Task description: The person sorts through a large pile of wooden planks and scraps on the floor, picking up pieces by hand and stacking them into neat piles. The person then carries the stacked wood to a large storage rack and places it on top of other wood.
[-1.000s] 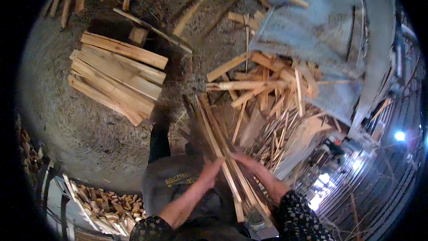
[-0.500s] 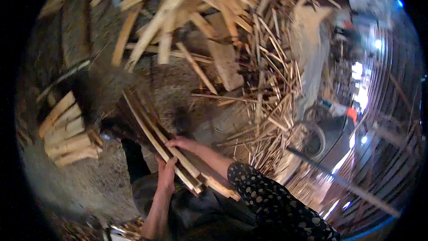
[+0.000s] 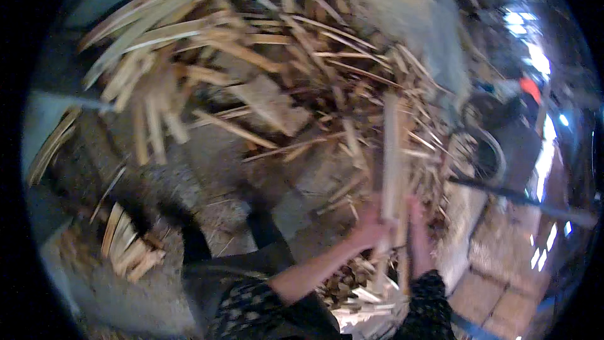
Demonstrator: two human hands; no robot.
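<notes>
Both of my hands hold a bundle of long pale wood strips (image 3: 391, 151) that stands nearly upright in the blurred picture. My left hand (image 3: 368, 232) grips the bundle's lower part from the left. My right hand (image 3: 418, 239) presses on it from the right, fingers up along the strips. The bundle's lower end (image 3: 384, 271) reaches down between my forearms. Behind it lies a big loose heap of wood offcuts and slats (image 3: 264, 69).
A stack of short boards (image 3: 129, 245) lies low on the left on the dusty ground (image 3: 207, 170). A round wire coil or basket (image 3: 484, 151) sits at the right, near bright light spots (image 3: 541, 151). More scrap pieces (image 3: 365, 296) lie below my hands.
The view has swung left and is blurred. The strip bundle went from slanting up-left to nearly upright and sits further right; both hands still grip it. The board stack slid to the lower left.
</notes>
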